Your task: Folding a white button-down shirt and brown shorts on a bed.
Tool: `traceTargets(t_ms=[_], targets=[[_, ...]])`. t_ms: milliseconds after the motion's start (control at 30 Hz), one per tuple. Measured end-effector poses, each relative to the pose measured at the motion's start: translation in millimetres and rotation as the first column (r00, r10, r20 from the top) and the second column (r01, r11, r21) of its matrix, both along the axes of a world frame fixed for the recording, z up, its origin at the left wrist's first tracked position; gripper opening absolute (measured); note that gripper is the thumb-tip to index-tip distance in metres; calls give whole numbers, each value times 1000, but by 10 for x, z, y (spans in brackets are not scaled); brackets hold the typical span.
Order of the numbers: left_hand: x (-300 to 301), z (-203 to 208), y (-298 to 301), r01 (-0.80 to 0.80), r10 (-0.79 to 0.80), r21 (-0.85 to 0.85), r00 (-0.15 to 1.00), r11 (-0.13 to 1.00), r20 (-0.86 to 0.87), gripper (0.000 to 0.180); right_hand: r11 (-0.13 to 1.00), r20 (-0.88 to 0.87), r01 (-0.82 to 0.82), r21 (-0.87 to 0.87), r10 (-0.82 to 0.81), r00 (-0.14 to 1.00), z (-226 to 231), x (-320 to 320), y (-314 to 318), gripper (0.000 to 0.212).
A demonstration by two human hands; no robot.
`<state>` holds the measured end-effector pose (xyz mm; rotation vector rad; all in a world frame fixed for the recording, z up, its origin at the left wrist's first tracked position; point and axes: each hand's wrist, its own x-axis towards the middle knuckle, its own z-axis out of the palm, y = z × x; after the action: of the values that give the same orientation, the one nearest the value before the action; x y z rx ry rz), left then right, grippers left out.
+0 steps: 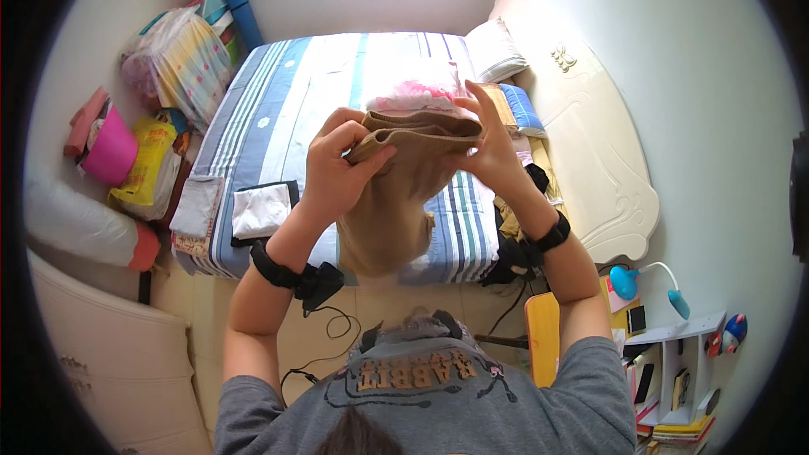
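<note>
A brown garment [388, 211] hangs in front of me above the near edge of the bed, its wide opening at the top and its lower part drooping in folds. I cannot tell whether it is trousers or a top. My left hand [337, 164] pinches the opening's left side between thumb and fingers. At the right end of the opening, my right hand [495, 150] grips the cloth, with one finger raised off it. Behind the garment, a pink and white folded cloth [417, 94] lies on the bed, partly hidden.
The bed [261, 135] has a blue and white striped sheet. Folded white cloth [261, 211] and grey cloth [198, 205] lie at its near left corner. A pillow [495, 49] and more clothes [539, 181] line the headboard side. A yellow chair [542, 337] and shelf [674, 371] stand near right.
</note>
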<state>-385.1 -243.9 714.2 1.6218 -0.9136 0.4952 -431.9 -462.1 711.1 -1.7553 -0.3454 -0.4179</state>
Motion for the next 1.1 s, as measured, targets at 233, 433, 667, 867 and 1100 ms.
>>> traceTargets(t_ms=[233,433,667,867,1100], targets=[[143,-166,363,-18,7,-52,981,998,-195,20,988,-82,-88,-127,78,994,-116,97,309,44],[262,-128,611,119,-92,72,950,990,-298,27,957,-122,-153,-247,126,985,78,122,337,36],[125,-215,526,355,-328,-39,810,934,-486,24,974,-238,-139,-181,94,967,12,96,85,32],[107,-247,235,223,-195,113,957,968,-216,18,815,65,250,-523,-255,965,175,-65,92,69],[-15,-227,-126,194,-199,63,976,979,90,21,458,355,310,-833,14,935,392,-162,536,66]])
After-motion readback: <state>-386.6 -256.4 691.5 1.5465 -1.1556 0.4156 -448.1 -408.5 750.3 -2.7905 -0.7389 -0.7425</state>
